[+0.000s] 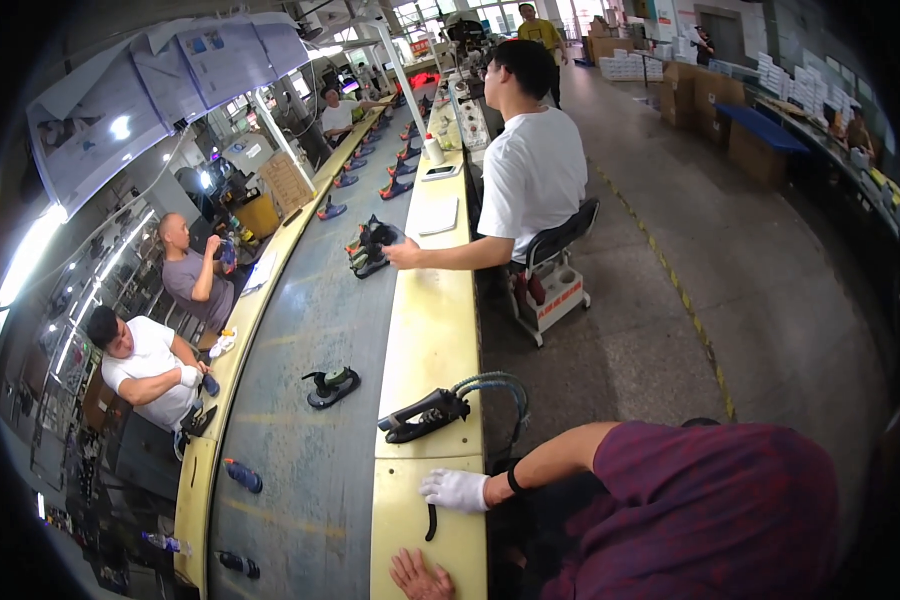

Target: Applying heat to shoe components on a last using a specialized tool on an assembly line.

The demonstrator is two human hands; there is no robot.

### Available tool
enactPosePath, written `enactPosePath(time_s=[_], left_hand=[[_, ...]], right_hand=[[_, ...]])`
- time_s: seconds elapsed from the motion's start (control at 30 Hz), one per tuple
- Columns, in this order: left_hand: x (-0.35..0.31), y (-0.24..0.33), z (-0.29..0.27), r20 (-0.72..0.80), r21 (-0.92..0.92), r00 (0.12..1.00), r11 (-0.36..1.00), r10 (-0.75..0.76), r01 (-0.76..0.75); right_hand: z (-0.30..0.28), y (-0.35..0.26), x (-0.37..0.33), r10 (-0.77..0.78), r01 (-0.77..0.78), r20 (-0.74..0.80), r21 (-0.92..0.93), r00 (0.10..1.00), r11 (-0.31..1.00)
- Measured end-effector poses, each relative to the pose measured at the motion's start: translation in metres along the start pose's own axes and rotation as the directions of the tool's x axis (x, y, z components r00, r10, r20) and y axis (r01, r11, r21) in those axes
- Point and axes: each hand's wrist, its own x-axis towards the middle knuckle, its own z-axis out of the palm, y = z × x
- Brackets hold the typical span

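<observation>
My right hand (456, 490) wears a white glove and rests low over the yellow worktop (395, 532). Its fingers are curled, and a thin curved black strip (431, 522) sticks out beneath them. What the strip belongs to is hidden by the glove. Bare and nearer to me, my left hand (421, 576) lies on the worktop with fingers spread, holding nothing; the bottom edge cuts it off. Just beyond the right hand lies a black elongated device (425, 415) with several hoses (505, 381) curving off to the right.
A grey conveyor belt (300, 300) runs alongside, carrying dark shoes such as a black one (331, 387) and a blue one (243, 476). A co-worker in white (535, 160) reaches over dark shoes (370, 248). Two co-workers handle items across the belt. A clear bottle (165, 543) stands there.
</observation>
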Motion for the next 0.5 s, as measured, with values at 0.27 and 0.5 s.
enactPosePath(time_s=[0.27,0.5], left_hand=[[-0.0021,-0.0005,-0.0006,-0.006,0.0,1.0,1.0,0.001,-0.001],[-0.0048,-0.0026,0.0007,0.022,0.054,1.0,0.998,-0.016,0.015]], right_hand=[[0.002,-0.0003,-0.0009,-0.015,0.015,-0.022,-0.001,1.0,1.0],[0.0033,-0.0005,-0.0013,-0.019,0.019,-0.042,-0.007,0.999,1.0]])
